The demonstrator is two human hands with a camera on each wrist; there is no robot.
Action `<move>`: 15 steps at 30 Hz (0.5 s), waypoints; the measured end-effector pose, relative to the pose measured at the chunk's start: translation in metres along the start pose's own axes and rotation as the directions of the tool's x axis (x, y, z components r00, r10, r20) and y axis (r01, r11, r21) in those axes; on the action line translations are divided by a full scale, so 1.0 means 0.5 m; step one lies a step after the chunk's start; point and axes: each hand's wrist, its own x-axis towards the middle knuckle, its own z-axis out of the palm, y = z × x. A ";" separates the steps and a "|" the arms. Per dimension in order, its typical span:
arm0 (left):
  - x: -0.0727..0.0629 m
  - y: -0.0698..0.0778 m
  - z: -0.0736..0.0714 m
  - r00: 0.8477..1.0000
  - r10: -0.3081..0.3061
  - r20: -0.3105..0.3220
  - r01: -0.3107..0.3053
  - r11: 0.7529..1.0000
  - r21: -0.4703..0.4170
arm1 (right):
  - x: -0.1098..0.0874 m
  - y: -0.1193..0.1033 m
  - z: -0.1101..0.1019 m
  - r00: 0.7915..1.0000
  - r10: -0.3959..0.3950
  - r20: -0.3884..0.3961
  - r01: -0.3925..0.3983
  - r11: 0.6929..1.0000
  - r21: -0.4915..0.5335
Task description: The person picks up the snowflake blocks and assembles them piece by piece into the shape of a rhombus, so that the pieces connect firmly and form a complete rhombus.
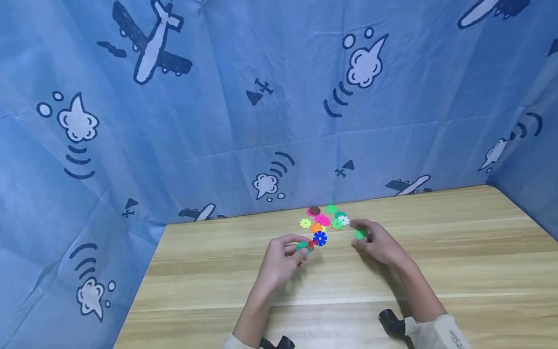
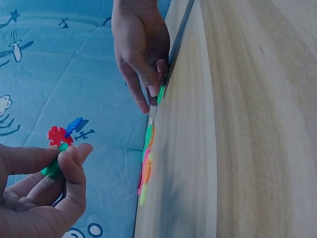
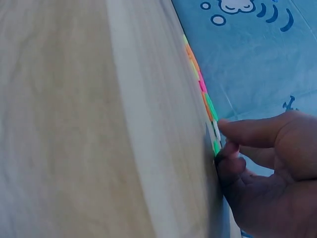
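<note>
Your left hand [image 1: 280,258] pinches a green disc [image 1: 302,245] joined to a red disc [image 2: 59,135] and a blue disc [image 2: 74,127]; your right hand [image 1: 380,241], well apart, curves around a light-green disc [image 1: 359,234], grip unclear. Lettering [image 1: 455,339] by your right wrist is unreadable. Beyond both hands runs the table edge [image 1: 244,216]; tabletop [image 1: 331,281] spans between

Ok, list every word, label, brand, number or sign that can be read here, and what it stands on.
No text is readable.
Right sleeve: small dark lettering, too small and blurred to read.
Blue cloth backdrop: drawings of planes and clouds, no words seen.
Coloured discs: no lettering discernible.
</note>
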 end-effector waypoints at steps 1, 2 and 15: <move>0.000 0.001 0.000 1.000 0.001 0.002 -0.001 1.000 0.002 | 0.000 -0.001 0.000 1.000 -0.011 -0.008 0.011 1.000 -0.007; 0.001 0.001 0.001 1.000 0.004 0.004 -0.004 1.000 0.003 | 0.000 -0.001 0.001 1.000 -0.022 -0.017 0.022 1.000 -0.017; -0.001 0.003 0.003 1.000 -0.005 0.018 0.005 1.000 0.008 | -0.003 -0.004 -0.015 0.997 0.043 -0.065 -0.050 0.991 -0.122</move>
